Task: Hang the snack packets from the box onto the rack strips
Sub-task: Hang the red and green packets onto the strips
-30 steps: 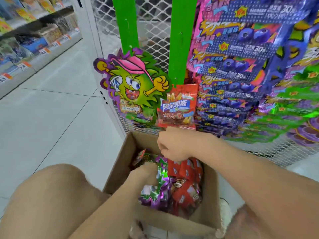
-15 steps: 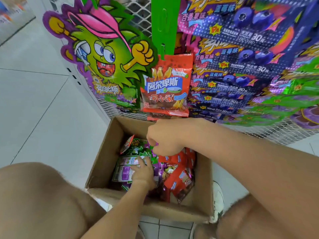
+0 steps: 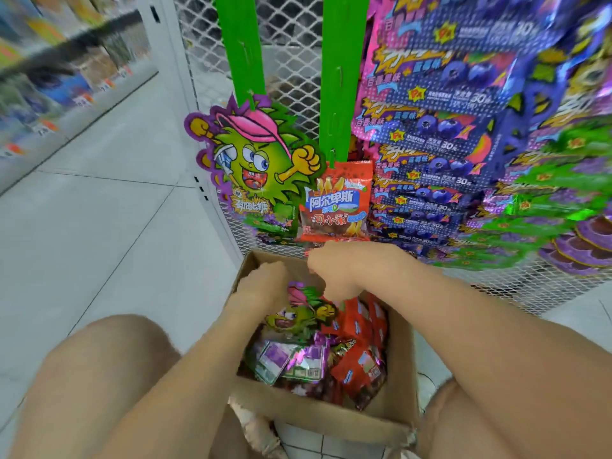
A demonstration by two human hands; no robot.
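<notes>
Left grip point(image 3: 261, 286): fingers curled down at the box's 11 o'clock corner, against a green monster packet point(image 3: 299, 318); clamped or merely touching, cannot tell. Right grip point(image 3: 337, 270): curled at that packet's 1 o'clock, fingertips hidden; hold unconfirmed. Packet: face-up atop loose red packets point(image 3: 356, 369) in cardboard box point(image 3: 324, 422), at 6 o'clock of the rack strips. Left strip point(image 3: 238, 44): one matching packet point(image 3: 255, 167) hung; right strip point(image 3: 342, 61): one red packet point(image 3: 336, 203). Risks, judged: spiky edges snagging neighbours on lifting, dragging them out; hang-hole missing the strip's tab, packet dropping; forearm brushing blue packets point(image 3: 440, 127) at 2 o'clock.
</notes>
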